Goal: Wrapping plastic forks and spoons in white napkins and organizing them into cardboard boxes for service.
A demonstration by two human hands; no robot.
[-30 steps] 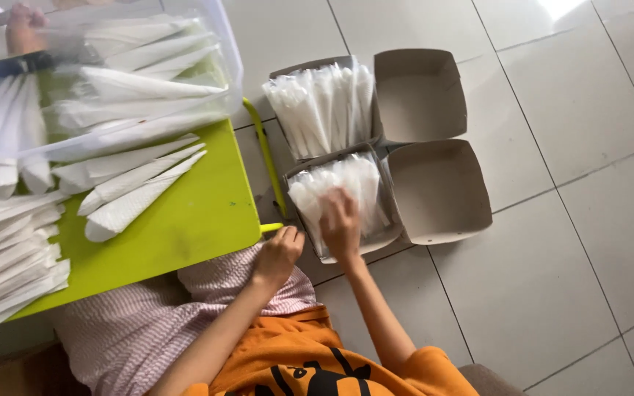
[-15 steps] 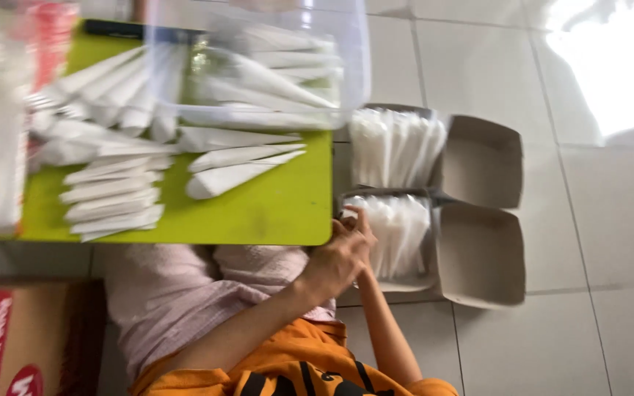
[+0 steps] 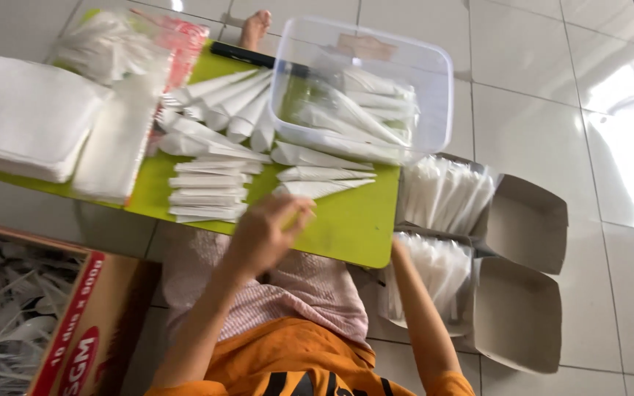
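Hands first: your left hand (image 3: 269, 231) hovers over the near edge of the low lime-green plastic table (image 3: 346, 227), fingers curled loosely together; it is blurred, and you cannot tell whether it pinches anything. Just beyond its fingertips lie three folded white paper cones (image 3: 321, 174), tips pointing right, flat on the green top. To their left sits a neat stack of narrower white paper wraps (image 3: 207, 191), and further back a fan of more white cones (image 3: 229, 106) spreads toward the far edge.

Your right hand is hidden: your right forearm (image 3: 420, 315) runs up beside the table's right corner, and the hand disappears under or behind that corner, so its grip cannot be told. It ends right at the nearer grey cardboard box (image 3: 478, 308), open-lidded and packed with upright white wraps. A second grey cardboard box (image 3: 493, 202) of the same kind sits just behind it, touching.

A clear plastic tub (image 3: 365, 95) holding more white cones rests on the table's far right part. A thick pile of white paper napkins (image 3: 27, 117) overhangs the left end. On the floor at your left stands a red-and-brown carton of white plastic cutlery (image 3: 16, 315).
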